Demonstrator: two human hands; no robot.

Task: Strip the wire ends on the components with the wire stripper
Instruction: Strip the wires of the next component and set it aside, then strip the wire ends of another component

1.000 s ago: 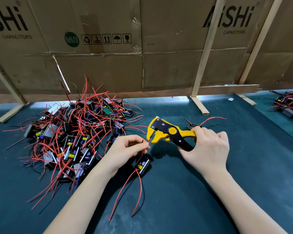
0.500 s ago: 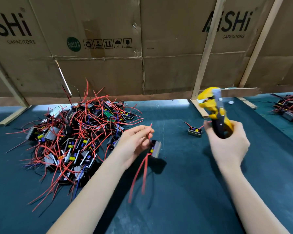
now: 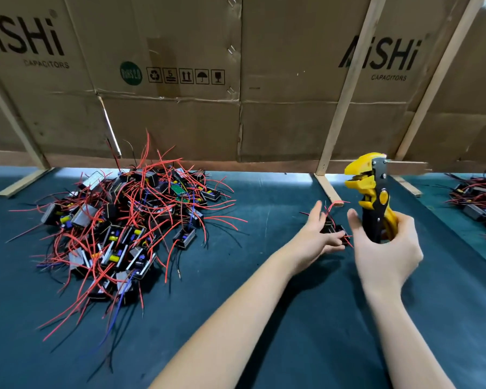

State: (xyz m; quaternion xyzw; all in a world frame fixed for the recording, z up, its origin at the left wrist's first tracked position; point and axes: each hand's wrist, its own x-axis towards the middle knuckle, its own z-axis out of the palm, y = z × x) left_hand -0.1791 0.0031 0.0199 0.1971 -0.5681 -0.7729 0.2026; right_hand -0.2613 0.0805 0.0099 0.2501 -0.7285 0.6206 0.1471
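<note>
My right hand grips the black and yellow wire stripper by its handles and holds it upright, jaws at the top. My left hand reaches out just left of it, low over the dark mat, with its fingers spread and mostly straight. A small black component with red wires lies on the mat between those fingers; the hand touches it, and I cannot tell any grip on it. At the left of the mat lies a big pile of components with tangled red wires.
A cardboard wall braced by slanted wooden struts closes the back of the mat. A wooden foot lies just behind my left hand. A second pile of wired components sits at the far right edge.
My left hand has carried the component to the right, down to the mat beside the stripper, and its fingers have opened. My right hand still holds the stripper upright.
</note>
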